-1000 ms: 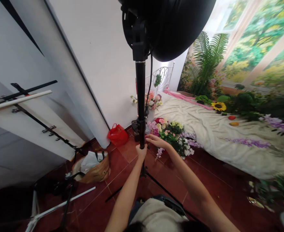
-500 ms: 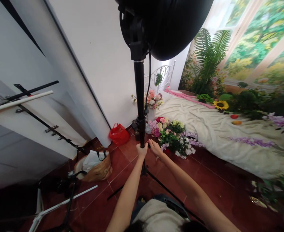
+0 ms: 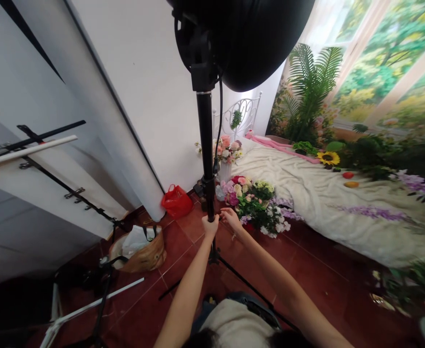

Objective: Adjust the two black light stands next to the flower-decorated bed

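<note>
So the black light stand (image 3: 205, 135) runs down the middle of the frame, with a big dark lamp shade (image 3: 263, 41) on top that gets cut off by the upper edge. Left hand (image 3: 210, 225) has its grip wrapped snugly round the pole, just below centre. Right hand (image 3: 231, 218) is right beside it on the right side of the pole, fingers bent and bunched up by a little dark fitting; can't tell if that grip is actually pinching anything or how far closed it is. A black cord (image 3: 220, 116) hangs alongside the upper pole, and one leg (image 3: 247, 284) stretches over the red tile floor (image 3: 179, 237) toward the lower right. Pile of fake-looking flowers (image 3: 243, 189) just right of centre, next to the cream-blanketed bed (image 3: 285, 174). Red bag (image 3: 177, 203) and woven basket (image 3: 150, 253) sit left of the stand.
</note>
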### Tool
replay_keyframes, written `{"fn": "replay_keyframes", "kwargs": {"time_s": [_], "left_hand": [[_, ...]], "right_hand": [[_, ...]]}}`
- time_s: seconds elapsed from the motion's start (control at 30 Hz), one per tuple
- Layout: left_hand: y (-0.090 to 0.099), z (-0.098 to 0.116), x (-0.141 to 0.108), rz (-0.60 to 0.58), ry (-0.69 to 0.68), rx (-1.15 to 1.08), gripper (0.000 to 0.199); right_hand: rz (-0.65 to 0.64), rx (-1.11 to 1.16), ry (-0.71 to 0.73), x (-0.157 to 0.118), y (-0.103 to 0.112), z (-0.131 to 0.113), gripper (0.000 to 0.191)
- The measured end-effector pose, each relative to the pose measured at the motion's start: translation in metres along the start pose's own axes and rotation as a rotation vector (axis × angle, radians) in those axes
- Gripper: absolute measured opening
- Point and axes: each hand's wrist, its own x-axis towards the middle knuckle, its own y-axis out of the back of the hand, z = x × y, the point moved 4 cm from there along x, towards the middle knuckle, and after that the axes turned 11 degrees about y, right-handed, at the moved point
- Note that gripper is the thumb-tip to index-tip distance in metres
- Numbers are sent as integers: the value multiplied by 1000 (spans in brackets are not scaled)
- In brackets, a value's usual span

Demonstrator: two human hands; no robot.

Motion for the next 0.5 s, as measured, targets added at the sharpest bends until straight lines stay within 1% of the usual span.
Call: {"fn": "replay_keyframes", "kwargs": {"time_s": [0.1, 0.17, 0.23, 0.3, 0.4, 0.47, 0.5], "left_hand": [[-1, 1, 0, -19, -5, -6, 24], [-1, 2, -1, -27, -9, -2, 25], [0, 4, -2, -22, -13, 6, 25], [0, 5, -2, -15, -24, 11, 24], [0, 7, -3, -10, -37, 14, 22], [0, 7, -2, -8, -40, 10, 23], [0, 7, -2, -5, -40, 8, 24]], "right_hand": [[-38, -15, 113, -13, -3, 0, 30], [-52, -104, 174, -17, -6, -1, 31], [-62, -190, 199, -17, -10, -2, 31], [-64, -273, 172, -14, -12, -3, 30], [-56, -417, 26, -3, -13, -4, 20], [-44, -432, -39, 5, -13, -9, 14], [-35, -409, -35, 9, -14, -14, 16]]}}
